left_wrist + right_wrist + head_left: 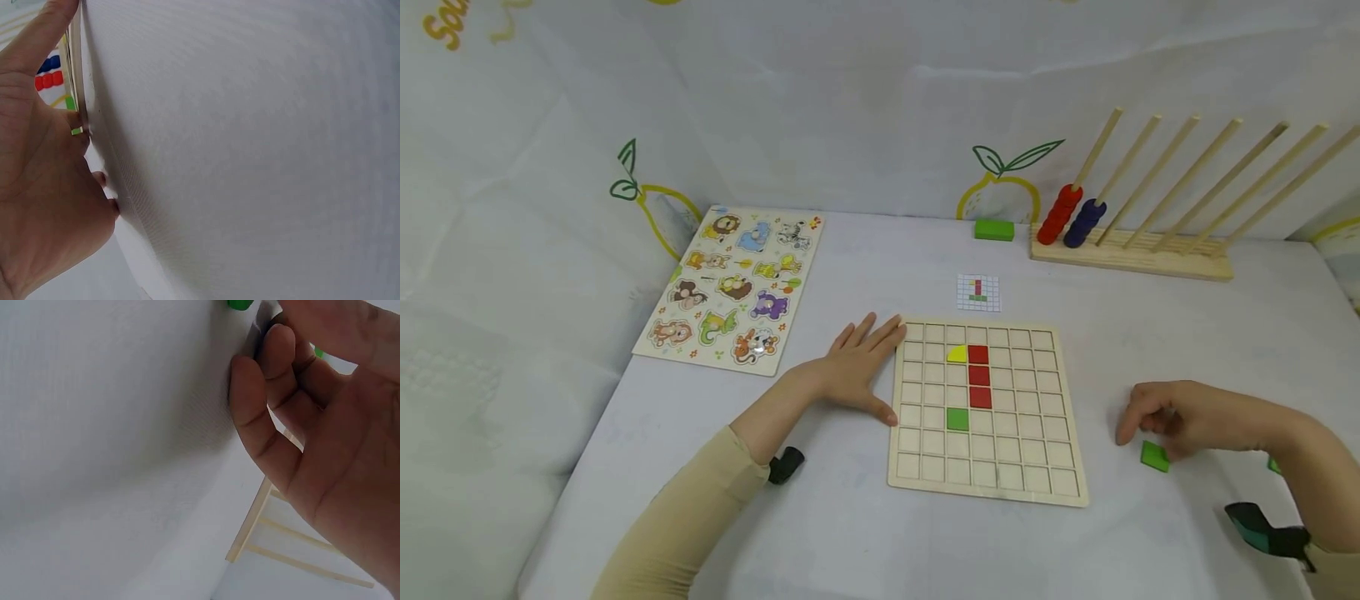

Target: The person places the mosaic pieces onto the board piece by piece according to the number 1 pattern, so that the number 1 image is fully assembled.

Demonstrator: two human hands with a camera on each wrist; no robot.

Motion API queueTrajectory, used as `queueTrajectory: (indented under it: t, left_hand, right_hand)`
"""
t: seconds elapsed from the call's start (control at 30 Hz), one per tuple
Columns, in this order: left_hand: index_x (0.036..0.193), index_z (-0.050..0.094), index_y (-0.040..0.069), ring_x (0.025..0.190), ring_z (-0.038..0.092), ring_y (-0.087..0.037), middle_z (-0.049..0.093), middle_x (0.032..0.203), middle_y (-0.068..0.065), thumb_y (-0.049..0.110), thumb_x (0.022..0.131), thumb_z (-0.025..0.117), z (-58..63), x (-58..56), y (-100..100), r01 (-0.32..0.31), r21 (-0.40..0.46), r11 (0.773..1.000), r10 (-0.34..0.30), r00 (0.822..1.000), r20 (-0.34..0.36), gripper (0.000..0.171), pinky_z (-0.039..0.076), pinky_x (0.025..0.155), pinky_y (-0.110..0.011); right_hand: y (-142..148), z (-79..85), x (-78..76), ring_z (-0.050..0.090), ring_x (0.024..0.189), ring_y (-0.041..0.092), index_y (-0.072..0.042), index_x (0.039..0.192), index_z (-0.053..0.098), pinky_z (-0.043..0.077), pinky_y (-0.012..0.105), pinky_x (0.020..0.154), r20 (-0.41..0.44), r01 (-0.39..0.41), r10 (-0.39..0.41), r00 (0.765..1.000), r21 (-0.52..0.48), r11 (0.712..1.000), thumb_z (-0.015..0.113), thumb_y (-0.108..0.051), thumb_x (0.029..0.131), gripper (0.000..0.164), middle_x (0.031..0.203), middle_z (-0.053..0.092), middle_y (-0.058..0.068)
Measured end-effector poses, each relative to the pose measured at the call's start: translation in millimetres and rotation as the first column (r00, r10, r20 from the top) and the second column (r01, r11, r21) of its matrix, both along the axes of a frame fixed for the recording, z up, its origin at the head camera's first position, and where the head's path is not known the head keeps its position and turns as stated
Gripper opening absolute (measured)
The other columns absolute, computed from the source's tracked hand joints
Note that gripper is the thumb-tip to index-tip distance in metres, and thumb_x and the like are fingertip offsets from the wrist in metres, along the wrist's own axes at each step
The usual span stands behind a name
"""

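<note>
My left hand (pixel 859 372) lies with fingers spread at the left edge of a wooden grid board (pixel 987 493). Fingertip and thumb touch its rim. The board holds a yellow quarter-round tile (pixel 957 355), three red square tiles (pixel 980 376) in a column and a green square tile (pixel 957 419). Right of the board, my right hand (pixel 1187 417) hovers low with loosely bent fingers. A loose green tile (pixel 1155 456) lies by its thumb; whether they touch is hard to tell. In the right wrist view the fingers (pixel 250 394) show no tile between them.
A small pattern card (pixel 978 293) lies behind the board. Farther back are a green block (pixel 994 230) and a wooden peg abacus (pixel 1135 257) with red and blue beads. An animal puzzle board (pixel 730 292) lies at left. Another green piece (pixel 1274 465) shows beside the right wrist.
</note>
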State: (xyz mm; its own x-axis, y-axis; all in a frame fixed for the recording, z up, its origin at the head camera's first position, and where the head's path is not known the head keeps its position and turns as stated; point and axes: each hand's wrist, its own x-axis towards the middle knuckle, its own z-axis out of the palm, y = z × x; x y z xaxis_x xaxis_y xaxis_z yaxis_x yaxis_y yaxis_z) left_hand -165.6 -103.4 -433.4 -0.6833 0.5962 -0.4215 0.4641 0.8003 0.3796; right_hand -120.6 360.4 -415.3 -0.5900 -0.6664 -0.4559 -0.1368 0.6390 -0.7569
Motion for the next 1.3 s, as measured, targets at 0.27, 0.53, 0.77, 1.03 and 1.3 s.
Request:
queueTrajectory:
  t: [0.27, 0.53, 0.77, 1.03, 1.3]
  left_hand:
    - [0.160, -0.008, 0.020, 0.155, -0.022, -0.029, -0.017, 0.168, 0.004, 0.068, 0.071, 0.075, 0.2, 0.5, 0.2, -0.001, -0.010, 1.000, 0.001, 1.000, 0.001, 0.130, -0.007, 0.127, -0.053]
    - [0.160, -0.009, 0.021, 0.154, -0.023, -0.027, -0.018, 0.167, 0.005, 0.068, 0.071, 0.075, -0.4, 0.2, -0.3, -0.002, -0.009, 1.000, 0.002, 1.000, 0.006, 0.131, -0.007, 0.128, -0.052]
    - [0.160, -0.008, 0.021, 0.155, -0.023, -0.026, -0.017, 0.168, 0.006, 0.068, 0.071, 0.076, -1.3, 0.1, -0.2, -0.004, 0.000, 1.000, 0.004, 1.000, 0.001, 0.131, -0.007, 0.128, -0.052]
    - [0.160, -0.007, 0.020, 0.155, -0.022, -0.027, -0.016, 0.168, 0.005, 0.067, 0.071, 0.076, -0.4, 0.7, -0.3, -0.006, 0.007, 1.000, 0.006, 1.000, 0.004, 0.130, -0.007, 0.128, -0.052]
    - [0.160, -0.007, 0.020, 0.155, -0.022, -0.027, -0.016, 0.168, 0.005, 0.067, 0.071, 0.076, 1.9, 1.2, 0.7, -0.004, -0.002, 1.000, 0.004, 1.000, 0.000, 0.131, -0.006, 0.128, -0.052]
  right_hand:
    - [-7.4, 0.3, 4.0, 0.040, 0.075, 0.007, -0.021, 0.094, 0.071, 0.036, 0.023, 0.056, -0.069, -0.008, 0.013, 0.998, 0.070, 0.998, 0.077, 0.003, 0.059, 0.043, 0.083, 0.042, 0.000]
    - [-12.5, 1.8, 6.5, 0.039, 0.076, 0.005, -0.025, 0.089, 0.070, 0.035, 0.023, 0.058, -0.074, 0.019, -0.007, 0.997, 0.160, 0.987, 0.084, -0.004, 0.061, 0.037, 0.085, 0.042, -0.002]
    - [-12.7, 1.8, 8.5, 0.039, 0.077, 0.003, -0.026, 0.085, 0.070, 0.034, 0.022, 0.059, -0.103, 0.018, 0.001, 0.995, 0.184, 0.983, 0.084, -0.005, 0.059, 0.037, 0.084, 0.041, -0.003]
    - [-5.7, 1.4, 12.4, 0.041, 0.084, 0.001, -0.027, 0.090, 0.072, 0.038, 0.017, 0.069, -0.104, 0.032, -0.013, 0.994, 0.184, 0.982, 0.082, 0.000, 0.059, 0.042, 0.094, 0.049, -0.005]
    - [-4.9, -1.4, 11.1, 0.042, 0.080, 0.001, -0.030, 0.087, 0.070, 0.039, 0.018, 0.065, -0.166, -0.002, 0.028, 0.986, 0.150, 0.989, 0.085, -0.007, 0.060, 0.037, 0.086, 0.047, -0.007]
